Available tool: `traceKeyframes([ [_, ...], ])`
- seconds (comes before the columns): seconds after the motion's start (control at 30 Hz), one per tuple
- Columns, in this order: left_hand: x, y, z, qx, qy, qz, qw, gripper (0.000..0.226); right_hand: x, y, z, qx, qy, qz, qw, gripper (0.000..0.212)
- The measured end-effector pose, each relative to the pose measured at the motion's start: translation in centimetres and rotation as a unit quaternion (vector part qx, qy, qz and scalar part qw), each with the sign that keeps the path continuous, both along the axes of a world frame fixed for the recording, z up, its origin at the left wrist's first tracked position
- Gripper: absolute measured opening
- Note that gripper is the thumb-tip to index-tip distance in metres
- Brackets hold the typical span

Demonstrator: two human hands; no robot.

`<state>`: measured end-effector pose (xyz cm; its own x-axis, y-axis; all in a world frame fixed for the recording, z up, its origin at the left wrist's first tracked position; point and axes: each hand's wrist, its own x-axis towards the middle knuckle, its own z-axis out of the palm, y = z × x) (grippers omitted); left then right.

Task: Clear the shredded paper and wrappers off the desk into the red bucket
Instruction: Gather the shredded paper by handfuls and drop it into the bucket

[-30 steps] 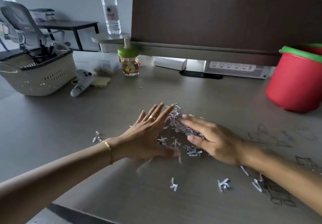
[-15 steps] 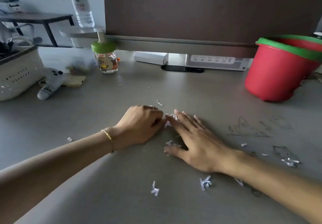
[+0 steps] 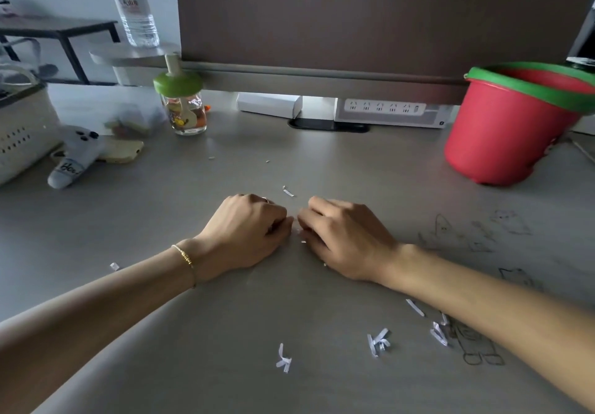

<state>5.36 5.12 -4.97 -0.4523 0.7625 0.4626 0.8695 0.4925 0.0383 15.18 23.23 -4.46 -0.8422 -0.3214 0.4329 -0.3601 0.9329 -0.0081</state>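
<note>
Both hands, left hand (image 3: 248,236) and right hand (image 3: 344,239), curl their fingers around gathered white shredded paper (image 3: 297,231) on the grey table (image 3: 225,317); next, lift it right to the red plastic bucket (image 3: 502,130).

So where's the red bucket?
In the head view, the red bucket stands on the desk at the far right, beside the white power strip, well beyond the right hand.

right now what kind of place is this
Probably an office workstation: a grey desk backed by a brown divider panel, with a power strip beneath it and a side table beyond.
</note>
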Motion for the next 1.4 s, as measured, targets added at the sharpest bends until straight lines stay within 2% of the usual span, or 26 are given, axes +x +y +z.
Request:
traceKeyframes([
  [0.13, -0.1, 0.2, -0.2, 0.007, 0.004, -0.004, 1.000, 0.045, 0.3, 0.2, -0.6, 0.001, 0.028, 0.014, 1.000, 0.024],
  [0.23, 0.0, 0.9, -0.2, 0.025, -0.024, 0.009, 0.999, 0.047, 0.7, 0.3, -0.9, 0.049, 0.035, 0.042, 0.997, 0.035],
  [0.3, 0.1, 1.8, 0.0, 0.059, -0.062, 0.011, 0.996, 0.047, 0.8, 0.7, -0.6, 0.036, 0.010, 0.049, 0.998, 0.040],
  [0.4, -0.2, 3.4, 0.6, 0.119, -0.116, 0.018, 0.986, 0.047, 0.4, 2.5, 0.4, -0.098, -0.027, -0.001, 0.995, 0.044],
  [0.57, -0.9, 6.9, 2.4, 0.217, -0.206, 0.021, 0.954, 0.053, -0.6, 6.4, 3.0, -0.276, -0.004, -0.114, 0.954, 0.057],
  [0.7, -0.2, 10.8, 4.9, 0.265, -0.235, 0.011, 0.935, 0.058, -1.1, 8.9, 5.5, -0.347, 0.052, -0.159, 0.923, 0.055],
  [0.83, -0.4, 15.3, 7.3, 0.296, -0.250, -0.024, 0.922, 0.049, -1.3, 11.5, 8.3, -0.409, 0.110, -0.193, 0.885, 0.049],
  [0.93, -0.5, 19.1, 9.3, 0.316, -0.255, -0.055, 0.912, 0.047, -1.5, 14.0, 10.0, -0.425, 0.144, -0.193, 0.872, 0.048],
  [1.07, -1.2, 24.6, 12.2, 0.348, -0.263, -0.082, 0.896, 0.045, -1.7, 17.4, 12.8, -0.400, 0.187, -0.198, 0.875, 0.052],
  [1.27, -1.9, 31.6, 15.8, 0.363, -0.286, -0.124, 0.878, 0.050, -3.1, 23.8, 16.3, -0.395, 0.213, -0.230, 0.864, 0.057],
  [1.4, -2.2, 35.2, 17.0, 0.379, -0.313, -0.136, 0.860, 0.049, -3.7, 27.7, 17.7, -0.419, 0.236, -0.294, 0.826, 0.056],
])
